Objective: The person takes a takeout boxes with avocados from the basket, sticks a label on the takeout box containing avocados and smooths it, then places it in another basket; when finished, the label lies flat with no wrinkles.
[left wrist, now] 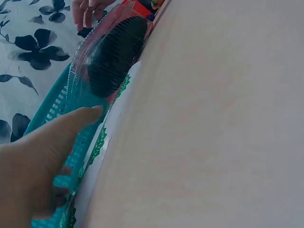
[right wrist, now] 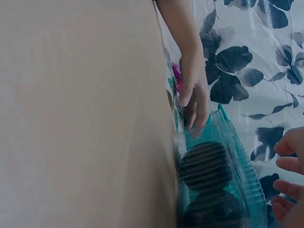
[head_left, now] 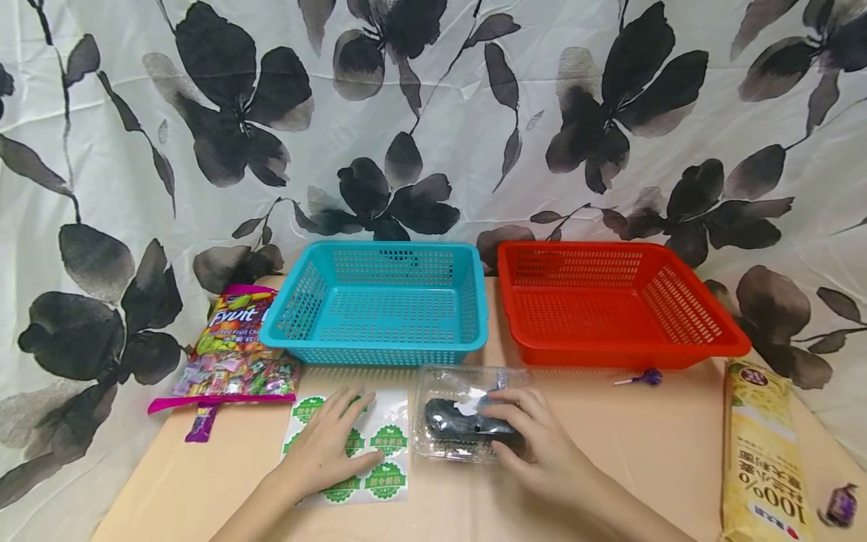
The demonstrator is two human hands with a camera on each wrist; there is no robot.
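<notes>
A clear plastic clamshell box (head_left: 421, 444) sits near the middle of the table, in front of the baskets. Dark, rounded things (right wrist: 206, 166) lie inside it, at least two of them in the right wrist view. My right hand (head_left: 531, 433) is over the box's right side, fingers loosely bent and apart, gripping nothing. To the left is a white sheet (head_left: 400, 493) of round green stickers (head_left: 388, 441) with Chinese lettering. Across this sheet my left hand (head_left: 332, 444) lies spread, thumb pointing toward the box, and it covers some stickers.
A blue basket (head_left: 379, 355) and a red basket (head_left: 630, 355) stand behind. At left are a candy bag (head_left: 233, 369) and a small purple-wrapped candy (head_left: 202, 423). At right are a lollipop (head_left: 650, 376), a yellow pasta packet (head_left: 762, 452) and a dark purple wrapped piece (head_left: 842, 506).
</notes>
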